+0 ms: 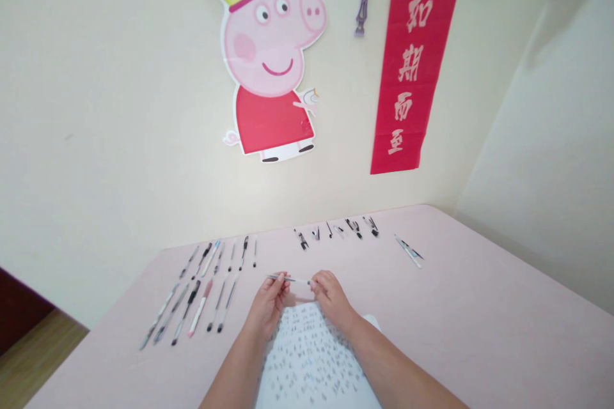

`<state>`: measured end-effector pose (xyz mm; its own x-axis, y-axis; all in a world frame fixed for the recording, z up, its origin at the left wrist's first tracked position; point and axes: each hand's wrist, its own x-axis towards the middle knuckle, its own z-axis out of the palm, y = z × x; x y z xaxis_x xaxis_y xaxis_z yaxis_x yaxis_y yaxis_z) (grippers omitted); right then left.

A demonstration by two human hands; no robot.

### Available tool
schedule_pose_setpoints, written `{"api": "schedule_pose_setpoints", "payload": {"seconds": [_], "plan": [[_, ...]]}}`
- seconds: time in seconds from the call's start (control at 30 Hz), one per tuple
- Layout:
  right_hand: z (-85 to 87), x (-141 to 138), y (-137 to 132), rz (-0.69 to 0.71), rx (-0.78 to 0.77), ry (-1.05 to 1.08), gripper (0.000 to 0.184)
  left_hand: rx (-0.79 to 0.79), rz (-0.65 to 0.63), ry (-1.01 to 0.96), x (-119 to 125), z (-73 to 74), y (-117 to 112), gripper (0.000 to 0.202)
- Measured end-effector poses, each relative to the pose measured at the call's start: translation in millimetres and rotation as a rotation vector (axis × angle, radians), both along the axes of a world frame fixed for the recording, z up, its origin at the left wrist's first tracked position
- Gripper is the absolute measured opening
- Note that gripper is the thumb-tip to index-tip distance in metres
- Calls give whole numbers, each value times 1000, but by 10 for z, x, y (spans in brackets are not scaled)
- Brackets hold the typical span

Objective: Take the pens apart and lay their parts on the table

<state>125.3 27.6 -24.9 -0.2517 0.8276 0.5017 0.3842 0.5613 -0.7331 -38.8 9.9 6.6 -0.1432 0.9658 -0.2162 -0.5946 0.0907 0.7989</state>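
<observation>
Single head-worn view: faces forward, down across nearby table toward wall.

It's bright in here, the light soft and fairly even, palest low on the wall; its source I can't make out. A faint shadow lies on the bench below the fingers, and a greyer one slants across the side wall. The pig carries slight glare. Writing on the sheet smears, pens look soft, and the edges stretch wide.
</observation>
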Motion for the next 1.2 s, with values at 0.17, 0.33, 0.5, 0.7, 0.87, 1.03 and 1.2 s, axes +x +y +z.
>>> {"api": "schedule_pose_setpoints", "payload": {"seconds": [0.17,0.33,0.5,0.7,0.87,1.03,1.2], "plan": [[-5,7,-15,15,-13,3,22,-10,14,-6,-4,-25,12,12],[-21,2,-8,7,-39,28,22,-15,25,-16,-11,-48,20,13],[-11,-3,7,-21,-62,27,38,-28,11,-22,-9,-62,21,12],[-49,6,29,-34,-35,20,25,-28,6,-20,8,-37,11,10],[-30,6,13,-38,-23,60,13,-43,26,-31,4,-53,17,11],[-8,-6,2,-59,-47,88,5,-39,28,-45,-15,-84,31,12],[-38,-5,17,-81,-73,106,3,-42,21,-38,-20,-96,38,12]]}}
